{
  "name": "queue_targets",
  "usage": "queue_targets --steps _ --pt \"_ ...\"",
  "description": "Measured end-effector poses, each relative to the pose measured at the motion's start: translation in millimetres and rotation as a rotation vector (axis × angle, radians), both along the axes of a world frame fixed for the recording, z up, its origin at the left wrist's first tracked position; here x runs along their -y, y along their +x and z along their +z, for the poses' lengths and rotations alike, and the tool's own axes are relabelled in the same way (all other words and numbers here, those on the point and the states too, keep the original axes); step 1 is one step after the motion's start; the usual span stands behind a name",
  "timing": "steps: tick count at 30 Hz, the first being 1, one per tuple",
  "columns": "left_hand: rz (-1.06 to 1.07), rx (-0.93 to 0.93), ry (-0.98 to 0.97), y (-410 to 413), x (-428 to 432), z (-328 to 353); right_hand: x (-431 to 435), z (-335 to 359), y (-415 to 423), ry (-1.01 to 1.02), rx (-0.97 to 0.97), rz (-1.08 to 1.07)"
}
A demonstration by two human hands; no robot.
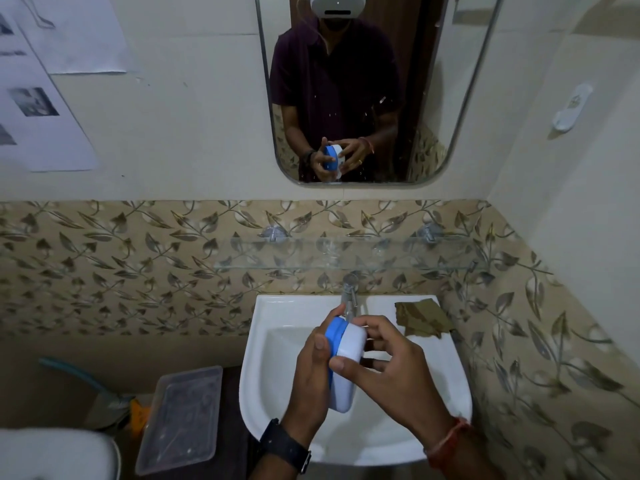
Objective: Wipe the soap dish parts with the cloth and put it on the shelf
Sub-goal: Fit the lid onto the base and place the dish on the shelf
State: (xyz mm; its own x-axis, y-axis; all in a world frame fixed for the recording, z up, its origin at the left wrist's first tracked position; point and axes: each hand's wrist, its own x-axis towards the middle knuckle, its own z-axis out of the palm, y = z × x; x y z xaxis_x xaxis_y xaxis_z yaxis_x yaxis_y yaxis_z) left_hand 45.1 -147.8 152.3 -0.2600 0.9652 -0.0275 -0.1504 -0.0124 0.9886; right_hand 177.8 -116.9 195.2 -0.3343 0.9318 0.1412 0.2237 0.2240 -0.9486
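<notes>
1. Head view, fingers first: finds left hand (311, 372) wrapped round the soap dish (348, 362) from the left, thumb laid beside the blue part (333, 336); finds right hand (391, 368) pinching the white part (351, 351), thumb on its near edge, fingers curled over its far side.
2. Places the dish directly between both palms, touching both, held on edge above the sink (277, 341) basin, resting on nothing.
3. Reads the long axis as running from just below the tap (349, 292) back toward the body.
4. Judges both hands equally near; takes parting the two halves as the likely step in hand, pull running left-right across the seam.
5. Records appearance: oval, two-piece, blue to the left, white to the right, seam closed or nearly so; cannot tell wetness or dirt.
6. Locates the brown cloth (422, 318) crumpled on the sink's right rear rim, apart from the fingers, nearer the right hand; notes the glass shelf (381, 258) on the wall above the tap.
</notes>
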Motion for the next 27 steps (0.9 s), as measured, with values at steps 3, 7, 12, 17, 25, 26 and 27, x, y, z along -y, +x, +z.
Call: queue_targets --steps 3,7,12,17,25,26,27 --pt "0.004 -0.022 0.0 -2 1 -4 1 0 1 -0.003 -0.003 0.005" --pt "0.003 -0.055 0.007 -1 3 -5 3 -2 2 -0.006 -0.02 0.005" --pt "-0.007 -0.046 0.002 1 5 -7 4 -5 3 -0.008 -0.043 0.011" --pt "0.009 0.009 0.018 3 8 -4 3 -12 2 0.009 -0.01 0.011" --pt "-0.09 -0.178 -0.184 -11 -2 -5 -14 -14 8 0.046 0.25 0.053" --pt "-0.113 -0.182 -0.186 -13 -4 -2 -17 -13 10 0.004 0.228 0.036" --pt "-0.129 -0.175 -0.178 -15 -5 0 -20 -12 11 -0.05 0.186 0.011"
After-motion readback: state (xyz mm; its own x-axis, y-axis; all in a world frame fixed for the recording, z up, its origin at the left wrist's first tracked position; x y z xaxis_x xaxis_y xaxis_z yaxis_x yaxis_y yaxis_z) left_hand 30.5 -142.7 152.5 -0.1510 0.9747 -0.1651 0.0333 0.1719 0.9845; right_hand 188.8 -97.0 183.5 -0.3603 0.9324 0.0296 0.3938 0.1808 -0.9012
